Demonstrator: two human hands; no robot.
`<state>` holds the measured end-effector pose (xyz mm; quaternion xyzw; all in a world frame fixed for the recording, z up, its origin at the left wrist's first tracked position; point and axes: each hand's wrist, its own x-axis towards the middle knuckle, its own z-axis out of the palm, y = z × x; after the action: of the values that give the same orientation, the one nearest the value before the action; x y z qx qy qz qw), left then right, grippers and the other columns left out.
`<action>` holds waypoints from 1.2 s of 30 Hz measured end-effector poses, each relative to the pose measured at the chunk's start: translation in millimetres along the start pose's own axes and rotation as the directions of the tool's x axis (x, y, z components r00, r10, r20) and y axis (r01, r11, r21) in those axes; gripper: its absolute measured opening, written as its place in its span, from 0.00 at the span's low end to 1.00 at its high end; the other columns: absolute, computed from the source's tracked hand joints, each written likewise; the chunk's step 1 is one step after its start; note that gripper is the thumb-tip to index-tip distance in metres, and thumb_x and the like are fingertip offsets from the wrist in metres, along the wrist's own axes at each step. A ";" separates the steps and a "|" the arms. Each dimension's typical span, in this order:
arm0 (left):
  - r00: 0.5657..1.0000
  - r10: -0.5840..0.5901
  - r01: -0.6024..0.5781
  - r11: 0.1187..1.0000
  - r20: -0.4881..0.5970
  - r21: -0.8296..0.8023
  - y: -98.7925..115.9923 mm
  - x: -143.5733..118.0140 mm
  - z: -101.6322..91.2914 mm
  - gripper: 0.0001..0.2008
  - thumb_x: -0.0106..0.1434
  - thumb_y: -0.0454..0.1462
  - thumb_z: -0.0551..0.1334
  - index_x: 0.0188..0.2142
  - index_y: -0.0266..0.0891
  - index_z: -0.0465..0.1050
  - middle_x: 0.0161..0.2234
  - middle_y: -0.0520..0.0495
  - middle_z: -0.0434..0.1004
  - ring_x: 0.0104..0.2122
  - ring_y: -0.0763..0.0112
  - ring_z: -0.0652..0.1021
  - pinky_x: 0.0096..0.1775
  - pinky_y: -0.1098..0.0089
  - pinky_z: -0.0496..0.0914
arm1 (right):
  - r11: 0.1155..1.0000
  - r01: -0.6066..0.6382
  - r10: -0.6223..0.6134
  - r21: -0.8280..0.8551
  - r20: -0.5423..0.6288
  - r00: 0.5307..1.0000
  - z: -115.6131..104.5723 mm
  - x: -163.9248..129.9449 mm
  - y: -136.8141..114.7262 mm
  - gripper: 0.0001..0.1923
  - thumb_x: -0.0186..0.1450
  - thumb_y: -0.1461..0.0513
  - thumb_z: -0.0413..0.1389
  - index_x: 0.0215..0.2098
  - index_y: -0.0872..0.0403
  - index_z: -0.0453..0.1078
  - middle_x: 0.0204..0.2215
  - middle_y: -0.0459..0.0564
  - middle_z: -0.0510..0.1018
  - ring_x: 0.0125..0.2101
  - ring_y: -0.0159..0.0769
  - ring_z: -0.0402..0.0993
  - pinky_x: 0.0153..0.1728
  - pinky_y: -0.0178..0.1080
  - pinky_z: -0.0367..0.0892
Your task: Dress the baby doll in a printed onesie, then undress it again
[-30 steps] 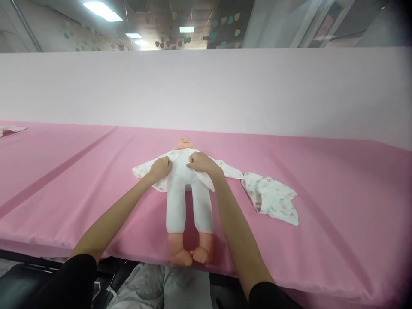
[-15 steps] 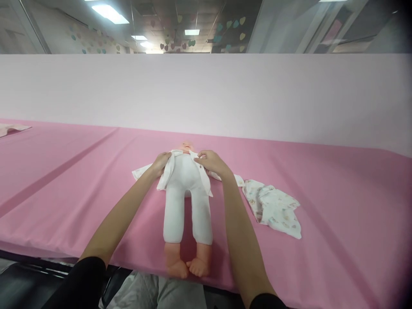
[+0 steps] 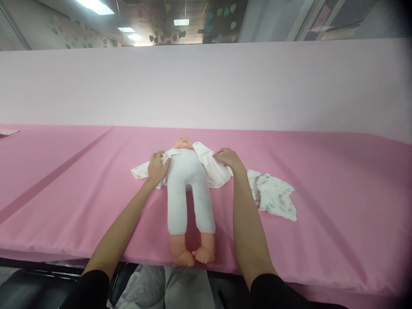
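Baby doll (image 3: 186, 169), one: soft white body and legs, bare feet, laid on its back between the person's two hands, head away and feet toward the person, probably so that its whole front faces the worker. Left hand (image 3: 157, 168): palm down, loosely spread, thumb parted from fingers, resting on one front panel of the jacket beside the chest, as if to keep that cloth flat. Right hand (image 3: 228, 158): fingers bent, tips at the outer edge of the opposite panel; whether they pinch the fabric or merely touch it, I cannot tell. White jacket (image 3: 215, 174), one: printed outside, plain inside, its fronts parted around the torso, apparently so that the body lies uncovered; one sleeve points out past the left hand; I cannot make out whether the arms are in the sleeves. Folded printed cloth (image 3: 275, 195), one: just beyond the right forearm, seemingly set aside within reach but out from under the work. Pink padded surface (image 3: 86, 180): bears all the above, the doll's feet close to its near edge. Pale cloth (image 3: 8, 132): far left, partly out of view. Grey trousers (image 3: 186, 287): below the edge, person probably seated. White wall panel (image 3: 206, 86): behind the pad, glass above it.
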<state>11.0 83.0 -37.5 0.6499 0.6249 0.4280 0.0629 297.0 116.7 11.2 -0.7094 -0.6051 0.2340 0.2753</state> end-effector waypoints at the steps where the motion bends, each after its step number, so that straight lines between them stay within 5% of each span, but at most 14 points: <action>1: 0.998 0.067 -0.067 0.993 0.006 0.095 5.6 3.9 1.2 0.20 0.61 0.46 0.58 0.51 0.43 0.68 0.49 0.42 0.70 0.47 0.59 0.71 0.47 0.62 0.64 | 0.999 0.027 -0.027 -0.018 0.005 1.000 1.5 -0.9 -2.7 0.10 0.57 0.61 0.56 0.38 0.55 0.70 0.38 0.51 0.76 0.35 0.35 0.72 0.29 0.32 0.64; 5: 0.981 0.162 -0.181 0.957 0.103 0.226 28.2 30.6 13.4 0.14 0.63 0.45 0.55 0.39 0.41 0.74 0.41 0.42 0.75 0.44 0.57 0.72 0.47 0.61 0.62 | 0.986 0.133 -0.124 -0.098 0.088 0.988 10.8 -8.1 -19.8 0.10 0.58 0.58 0.57 0.34 0.56 0.69 0.34 0.51 0.76 0.32 0.34 0.72 0.27 0.31 0.62; 10: 0.989 -0.019 0.027 0.998 0.148 -0.049 42.6 48.9 17.6 0.16 0.66 0.44 0.50 0.32 0.38 0.72 0.29 0.47 0.75 0.31 0.67 0.74 0.36 0.69 0.65 | 0.997 0.077 -0.082 0.027 0.385 0.919 17.4 -21.6 -34.2 0.18 0.55 0.53 0.61 0.38 0.55 0.66 0.26 0.48 0.75 0.23 0.35 0.72 0.22 0.33 0.64; 14: 0.975 -0.009 0.031 0.995 0.222 -0.095 40.9 20.4 3.5 0.16 0.65 0.45 0.51 0.43 0.39 0.70 0.40 0.44 0.77 0.41 0.64 0.76 0.44 0.66 0.67 | 0.998 -0.055 0.065 -0.035 0.476 0.877 17.9 -27.9 -37.8 0.26 0.52 0.47 0.64 0.39 0.55 0.66 0.23 0.49 0.74 0.18 0.38 0.71 0.21 0.37 0.65; 19: 0.915 0.166 -0.154 0.986 0.367 -0.061 36.5 -14.2 1.7 0.24 0.64 0.43 0.53 0.58 0.38 0.61 0.62 0.38 0.59 0.62 0.57 0.61 0.60 0.58 0.56 | 0.998 -0.021 -0.014 0.065 0.505 0.863 28.2 -20.5 -35.6 0.26 0.52 0.46 0.64 0.36 0.57 0.66 0.27 0.52 0.75 0.19 0.38 0.72 0.18 0.35 0.64; 25: 0.925 0.222 -0.193 0.974 0.309 -0.121 22.7 7.2 18.2 0.25 0.65 0.41 0.53 0.60 0.35 0.60 0.62 0.39 0.59 0.62 0.62 0.60 0.62 0.61 0.52 | 0.995 0.033 -0.064 0.095 0.343 0.937 47.9 -12.0 -35.1 0.30 0.59 0.46 0.57 0.48 0.60 0.62 0.45 0.62 0.73 0.32 0.40 0.74 0.20 0.34 0.65; 30: 0.974 0.129 -0.096 0.980 0.186 -0.175 7.1 12.2 22.5 0.26 0.64 0.43 0.56 0.59 0.37 0.60 0.60 0.40 0.62 0.60 0.61 0.63 0.60 0.61 0.57 | 0.996 0.066 -0.078 0.065 0.210 0.975 62.2 -11.0 -35.5 0.29 0.62 0.46 0.51 0.52 0.58 0.61 0.51 0.61 0.70 0.41 0.43 0.72 0.25 0.33 0.66; 36: 1.000 -0.016 0.013 0.968 -0.010 -0.249 -18.0 -13.7 16.9 0.22 0.64 0.43 0.54 0.55 0.36 0.64 0.51 0.38 0.69 0.45 0.65 0.74 0.50 0.65 0.67 | 0.948 -0.022 -0.001 0.318 0.074 0.997 68.7 -31.6 -6.9 0.20 0.62 0.56 0.52 0.50 0.55 0.62 0.41 0.54 0.75 0.29 0.34 0.74 0.24 0.32 0.66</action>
<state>10.0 82.6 -65.7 0.6295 0.5715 0.5066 0.1432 241.3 93.7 -34.9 -0.6499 -0.5654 0.3559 0.3624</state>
